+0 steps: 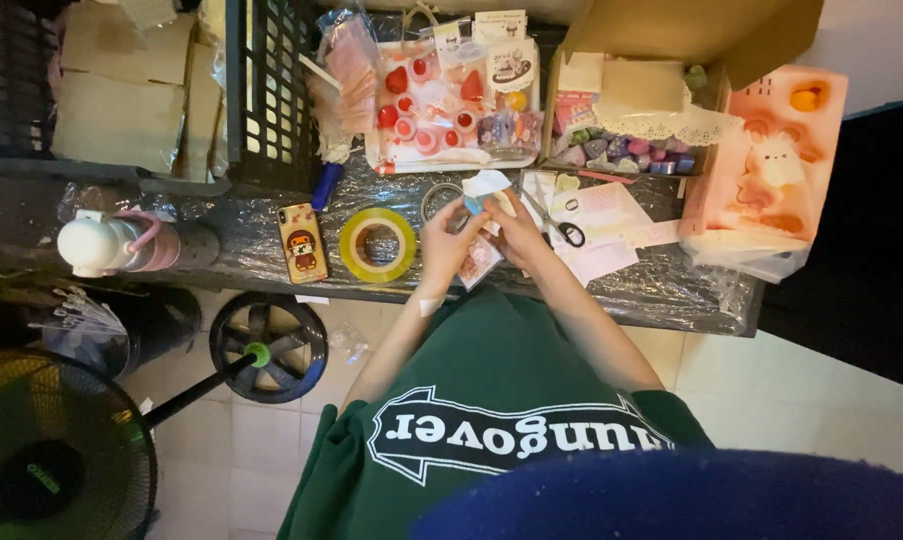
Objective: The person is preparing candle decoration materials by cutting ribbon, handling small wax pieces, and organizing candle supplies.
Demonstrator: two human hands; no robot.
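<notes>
Risks first. Your left hand [447, 243] and right hand [519, 232] meet over the table edge, fingers closed round a small white-and-blue paper item [485, 186]. It sits pinched between both hands, above the plastic-wrapped tabletop [661, 285] and just in front of your chest. The grip looks light, fingertips only, so a slip would likely send it off the front edge to the floor tiles. The scissors [563, 228] lie touching-close to your right hand w/ blades toward you, so a quick reach could catch them. The film cover is wrinkled and glossy, so small bits may slide or hide in the folds.

Packages, largest to smallest:
- Pink gift bag [766, 165], far right, w/ a white rabbit picture, lying tilted over the table end, where an elbow nudge could tip it off.
- Open cardboard box [661, 60], back right, w/ lace-edged paper and small pastel pieces inside.
- White tray [451, 110], back centre, crowded w/ red and pink trinkets and clear sachets, so it's easy to spill.
- Yellow tape roll [377, 243], just left of your left hand.
- Phone [302, 242] in a cartoon case, beside the tape.
- Pink-and-white bottle [111, 243], lying on its side at far left, and it may roll.
</notes>
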